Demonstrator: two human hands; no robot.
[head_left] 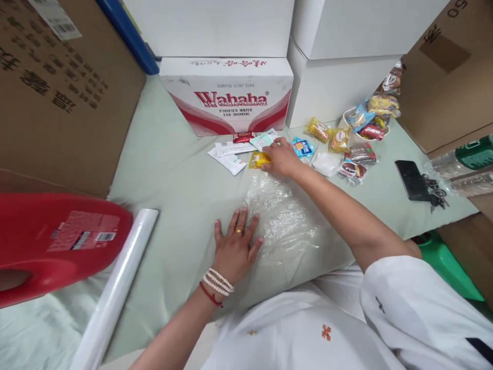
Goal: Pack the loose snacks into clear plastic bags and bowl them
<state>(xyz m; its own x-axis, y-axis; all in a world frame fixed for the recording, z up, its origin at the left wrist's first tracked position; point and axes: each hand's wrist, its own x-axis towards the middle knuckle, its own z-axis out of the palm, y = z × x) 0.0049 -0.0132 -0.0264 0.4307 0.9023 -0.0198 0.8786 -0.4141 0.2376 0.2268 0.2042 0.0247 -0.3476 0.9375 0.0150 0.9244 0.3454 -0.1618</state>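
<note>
Head view: a crumpled clear plastic bag (287,221) lies flat on the pale green table (169,169) just in front of the person, its long axis running away from them toward a row of small packets; the left hand (234,251) rests palm down on the bag's near left edge, fingers spread wide and holding nothing. The right hand (283,156) reaches past the bag's far end, fingers bent onto a yellow packet (258,160) that lies lengthwise left to right; whether it grips cannot be told; behind stands a Wahaha box (227,95).
</note>
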